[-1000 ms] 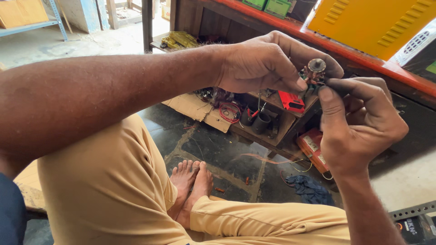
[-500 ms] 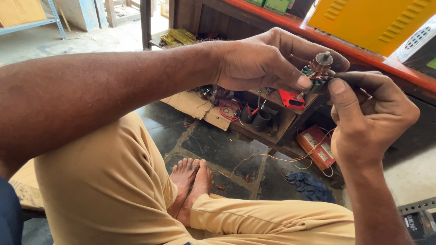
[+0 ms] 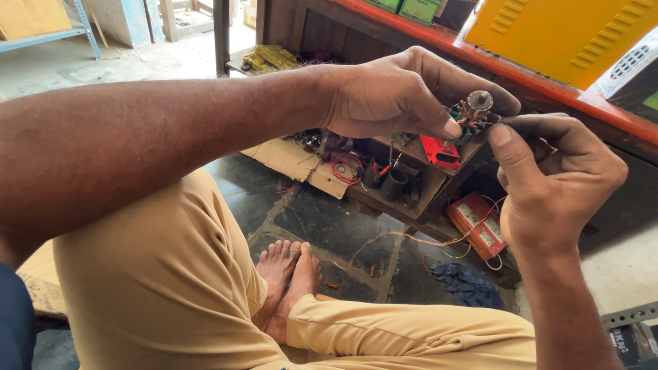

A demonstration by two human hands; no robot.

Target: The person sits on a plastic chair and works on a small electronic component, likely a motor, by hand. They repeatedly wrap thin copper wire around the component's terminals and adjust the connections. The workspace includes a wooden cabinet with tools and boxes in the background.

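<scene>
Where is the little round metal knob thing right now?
In the head view, upper right, the small knobbed part is pinched in the left hand, right beside the right hand, above the cluttered wooden shelf.

Dark stone floor (image 3: pixel 322 226) — blue rag (image 3: pixel 469 284), orange wire (image 3: pixel 411 240), cardboard (image 3: pixel 295 161)

The left hand (image 3: pixel 397 92) pinches a small motor armature (image 3: pixel 473 109) while the right hand (image 3: pixel 555 178) meets it, above crossed legs.

I noted the left hand (image 3: pixel 397 92) raised, fingers pinched; the right hand (image 3: pixel 555 178) faced it, fingers curled.
</scene>
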